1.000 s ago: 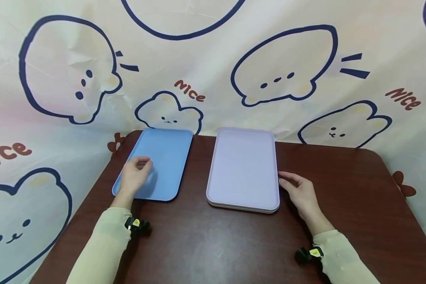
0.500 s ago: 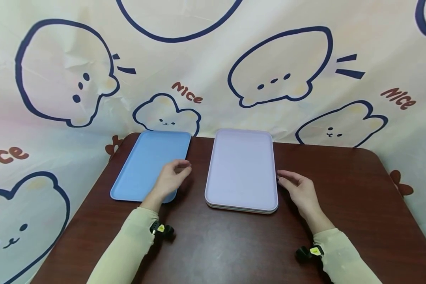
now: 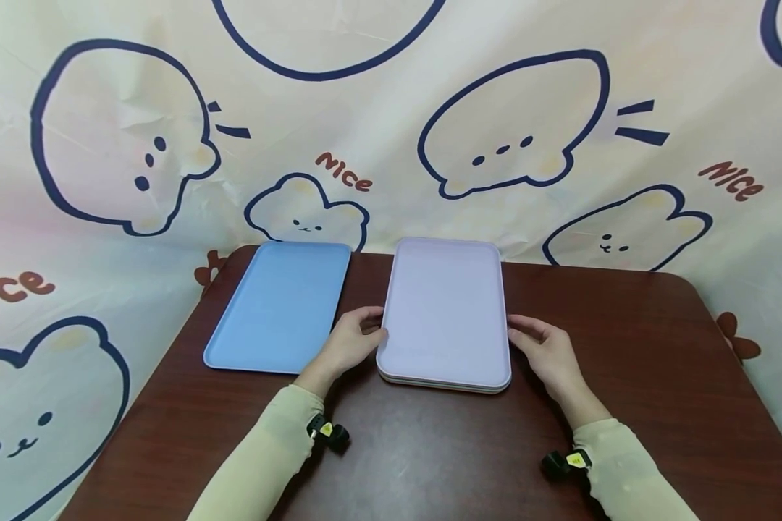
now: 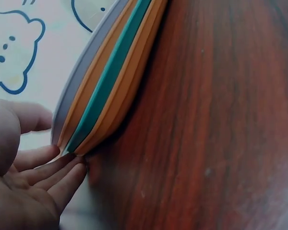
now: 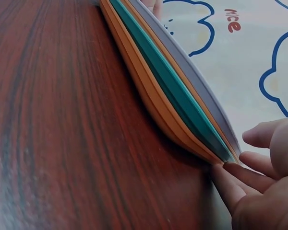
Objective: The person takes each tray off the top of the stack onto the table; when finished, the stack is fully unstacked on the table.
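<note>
Hands at centre frame, one on each long side of a stack of rectangular plastic trays (image 3: 444, 315), lilac on top with orange and teal rims beneath. Left hand (image 3: 350, 343) has relaxed fingertips (image 4: 62, 160) touching the stack's left edge; right hand (image 3: 547, 350) likewise at the right edge, fingertips (image 5: 230, 172) against the lower rims. Dark brown wooden table (image 3: 430, 449) carries the stack. Light blue rectangular tray (image 3: 279, 307) lies left of centre, apart. Cartoon-animal backdrop cloth (image 3: 391, 123) behind reads "Nice" repeatedly.

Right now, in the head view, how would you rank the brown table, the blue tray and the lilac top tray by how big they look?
1. Brown table, plainly largest.
2. Lilac top tray and blue tray: they look about alike, so no ranking between them.
</note>
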The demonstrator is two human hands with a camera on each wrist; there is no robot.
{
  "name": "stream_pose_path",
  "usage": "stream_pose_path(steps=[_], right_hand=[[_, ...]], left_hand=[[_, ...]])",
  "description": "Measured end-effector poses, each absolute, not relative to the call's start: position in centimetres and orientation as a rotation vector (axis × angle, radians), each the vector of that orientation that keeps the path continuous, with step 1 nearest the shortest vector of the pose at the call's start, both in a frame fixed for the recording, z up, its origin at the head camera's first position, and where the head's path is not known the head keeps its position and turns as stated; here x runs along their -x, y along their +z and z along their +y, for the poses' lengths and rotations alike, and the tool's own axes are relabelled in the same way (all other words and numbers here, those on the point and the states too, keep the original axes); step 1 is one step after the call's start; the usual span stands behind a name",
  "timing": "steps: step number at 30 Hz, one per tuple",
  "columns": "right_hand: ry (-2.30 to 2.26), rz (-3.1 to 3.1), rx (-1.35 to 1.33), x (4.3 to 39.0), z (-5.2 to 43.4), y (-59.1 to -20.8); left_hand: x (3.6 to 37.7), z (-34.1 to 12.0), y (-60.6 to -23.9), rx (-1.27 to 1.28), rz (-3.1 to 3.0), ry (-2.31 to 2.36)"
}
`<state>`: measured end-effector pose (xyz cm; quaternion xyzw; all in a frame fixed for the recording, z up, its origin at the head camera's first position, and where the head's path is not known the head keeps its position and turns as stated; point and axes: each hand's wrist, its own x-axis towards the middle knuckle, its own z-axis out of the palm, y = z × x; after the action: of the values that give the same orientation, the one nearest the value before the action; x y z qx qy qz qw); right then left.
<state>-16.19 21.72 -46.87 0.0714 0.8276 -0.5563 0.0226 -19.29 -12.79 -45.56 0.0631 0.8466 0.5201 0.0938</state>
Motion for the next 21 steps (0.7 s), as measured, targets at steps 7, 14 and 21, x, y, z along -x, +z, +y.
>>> stream_pose_path(steps=[7,14,21], right_hand=[[-1.719,2.575,-0.192,16.3,21.5,-47.0],[-1.7,2.606,-0.236,16.3,21.2,-47.1],[-1.774,2.571,-0.206,16.6,19.9,-47.4]], left_hand=[[19.3,-12.6,-45.7,-0.182,2.525,1.559],[19.2,-12.6,-45.9,-0.206,2.583,1.505],[19.2,-13.7,-45.7,-0.191,2.61,1.511]])
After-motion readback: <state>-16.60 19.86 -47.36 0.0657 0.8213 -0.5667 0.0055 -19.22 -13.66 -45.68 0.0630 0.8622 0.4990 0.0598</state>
